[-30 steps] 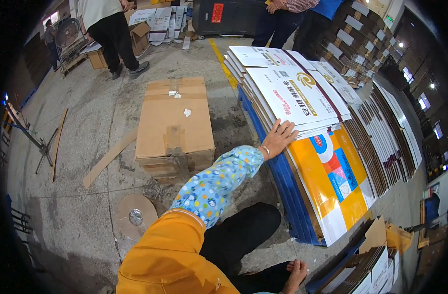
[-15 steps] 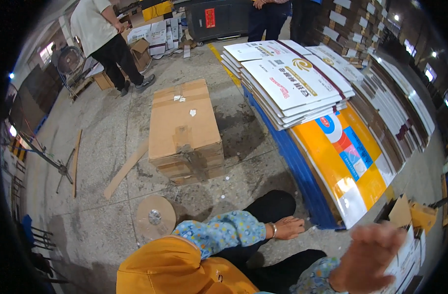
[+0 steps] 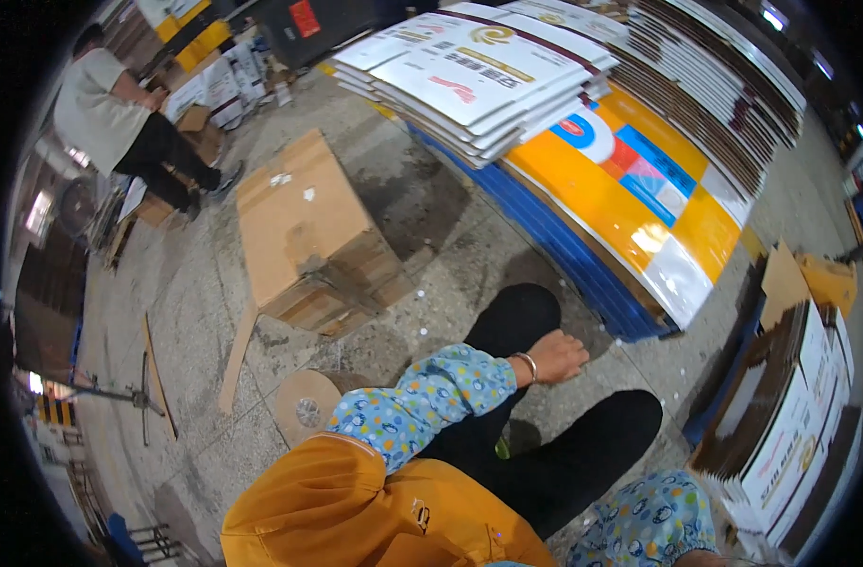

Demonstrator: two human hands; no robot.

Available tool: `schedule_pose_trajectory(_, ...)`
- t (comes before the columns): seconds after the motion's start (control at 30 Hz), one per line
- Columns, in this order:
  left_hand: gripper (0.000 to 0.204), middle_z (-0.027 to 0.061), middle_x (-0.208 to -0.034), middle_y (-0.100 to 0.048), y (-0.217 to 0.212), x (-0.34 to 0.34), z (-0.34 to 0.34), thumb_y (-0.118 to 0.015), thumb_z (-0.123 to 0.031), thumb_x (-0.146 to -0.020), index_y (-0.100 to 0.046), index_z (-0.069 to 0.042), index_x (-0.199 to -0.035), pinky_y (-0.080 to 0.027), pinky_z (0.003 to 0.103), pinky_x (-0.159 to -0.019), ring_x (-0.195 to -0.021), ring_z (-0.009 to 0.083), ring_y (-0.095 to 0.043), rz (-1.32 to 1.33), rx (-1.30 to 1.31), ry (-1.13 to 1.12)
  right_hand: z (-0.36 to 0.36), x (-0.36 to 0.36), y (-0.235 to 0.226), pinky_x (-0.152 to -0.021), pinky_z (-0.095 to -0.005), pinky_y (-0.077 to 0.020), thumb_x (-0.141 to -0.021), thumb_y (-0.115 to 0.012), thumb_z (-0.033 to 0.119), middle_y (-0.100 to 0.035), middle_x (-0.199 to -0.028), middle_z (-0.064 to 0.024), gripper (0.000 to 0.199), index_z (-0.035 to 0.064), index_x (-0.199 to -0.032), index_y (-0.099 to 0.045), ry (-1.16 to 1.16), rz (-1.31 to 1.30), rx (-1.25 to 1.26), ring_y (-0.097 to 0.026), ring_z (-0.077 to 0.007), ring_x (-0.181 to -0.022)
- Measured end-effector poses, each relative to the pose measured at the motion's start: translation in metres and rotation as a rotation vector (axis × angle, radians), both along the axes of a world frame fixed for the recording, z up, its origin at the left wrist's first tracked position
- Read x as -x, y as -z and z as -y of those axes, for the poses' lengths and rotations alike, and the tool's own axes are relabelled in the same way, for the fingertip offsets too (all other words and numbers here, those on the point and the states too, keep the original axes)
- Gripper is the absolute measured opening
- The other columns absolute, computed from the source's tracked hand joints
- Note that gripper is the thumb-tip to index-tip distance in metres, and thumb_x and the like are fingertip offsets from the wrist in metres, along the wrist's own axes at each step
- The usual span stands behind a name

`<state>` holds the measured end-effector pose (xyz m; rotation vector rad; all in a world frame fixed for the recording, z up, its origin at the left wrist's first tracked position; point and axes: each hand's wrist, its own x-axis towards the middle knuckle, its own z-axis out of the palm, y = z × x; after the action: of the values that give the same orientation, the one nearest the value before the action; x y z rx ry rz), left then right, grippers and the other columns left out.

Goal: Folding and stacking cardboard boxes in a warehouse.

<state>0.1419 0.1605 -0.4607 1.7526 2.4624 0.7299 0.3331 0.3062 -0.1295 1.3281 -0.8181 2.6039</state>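
My left hand (image 3: pixel 556 357) rests near my bent knee, a bracelet at its wrist. Its fingers are loosely stretched and nothing shows in them. My right arm, in a blue patterned sleeve (image 3: pixel 650 518), leaves the picture at the lower edge, so that hand is out of sight. The nearest thing to that sleeve is a stack of folded white printed cartons (image 3: pixel 781 444) on the right. Ahead of my left hand lie flat yellow cartons (image 3: pixel 630 170) on a blue pallet (image 3: pixel 545 236), with flat white cartons (image 3: pixel 469 71) piled over them.
A taped brown cardboard box (image 3: pixel 304 222) stands on the floor ahead to the left. A large roll of brown tape (image 3: pixel 304 402) lies beside my left sleeve, near a cardboard strip (image 3: pixel 238 364). Another person (image 3: pixel 119 113) stands at the far left.
The view has turned to the right, bringing the right-hand carton stack further in. My right hand, raised and blurred before, has dropped out below the lower edge. My left hand stays by the knee.
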Motion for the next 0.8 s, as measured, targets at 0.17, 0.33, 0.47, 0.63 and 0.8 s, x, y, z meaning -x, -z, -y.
schedule_pose_trajectory(0.17, 0.020, 0.0071, -0.082, -0.057, -0.005, -0.006, -0.012, -0.061, -0.027, -0.074, -0.057, -0.011, -0.085, -0.040, 0.038, -0.070, -0.080, 0.0247, -0.058, 0.021, 0.062, 0.061, 0.012, -0.040, 0.019, -0.063, -0.0293, -0.0395, -0.091, -0.043, 0.017, -0.050, -0.107, -0.0053, 0.027, 0.0073, -0.116, -0.044, 0.299, 0.135, -0.061, -0.047, -0.0182, -0.080)
schedule_pose_trajectory(0.33, 0.020, 0.0082, -0.083, -0.060, 0.007, -0.008, -0.024, -0.059, -0.028, -0.076, -0.059, -0.011, -0.088, -0.042, 0.040, -0.069, -0.081, 0.0254, -0.059, 0.042, 0.051, 0.107, 0.035, -0.075, 0.032, -0.063, -0.0301, -0.0406, -0.090, -0.044, 0.018, -0.051, -0.102, -0.0066, 0.024, 0.0055, -0.110, -0.046, 0.600, 0.316, -0.081, -0.049, -0.0193, -0.078)
schedule_pose_trajectory(0.47, 0.023, 0.0083, -0.087, -0.061, -0.003, -0.009, -0.029, -0.057, -0.029, -0.079, -0.059, -0.011, -0.094, -0.043, 0.040, -0.072, -0.085, 0.0260, -0.058, 0.088, 0.146, 0.133, 0.058, -0.104, 0.033, -0.063, -0.0308, -0.0415, -0.090, -0.045, 0.019, -0.052, -0.097, -0.0076, 0.022, 0.0041, -0.106, -0.047, 0.856, 0.478, -0.103, -0.050, -0.0202, -0.077)
schedule_pose_trajectory(0.63, 0.024, 0.0101, -0.091, -0.061, -0.010, -0.020, -0.041, -0.056, -0.029, -0.081, -0.059, -0.010, -0.097, -0.043, 0.041, -0.075, -0.088, 0.0286, -0.057, 0.213, 0.113, 0.194, 0.072, -0.112, 0.030, -0.064, -0.0316, -0.0426, -0.089, -0.046, 0.020, -0.054, -0.092, -0.0089, 0.021, 0.0023, -0.100, -0.049, 1.103, 0.610, -0.172, -0.052, -0.0213, -0.075)
schedule_pose_trajectory(0.8, 0.027, 0.0111, -0.096, -0.060, -0.007, -0.020, -0.043, -0.056, -0.029, -0.082, -0.058, -0.009, -0.100, -0.042, 0.042, -0.078, -0.091, 0.0298, -0.056, 0.249, 0.191, 0.239, 0.071, -0.126, 0.014, -0.064, -0.0325, -0.0437, -0.088, -0.047, 0.021, -0.055, -0.086, -0.0101, 0.022, 0.0006, -0.094, -0.051, 1.396, 0.698, -0.280, -0.053, -0.0225, -0.073)
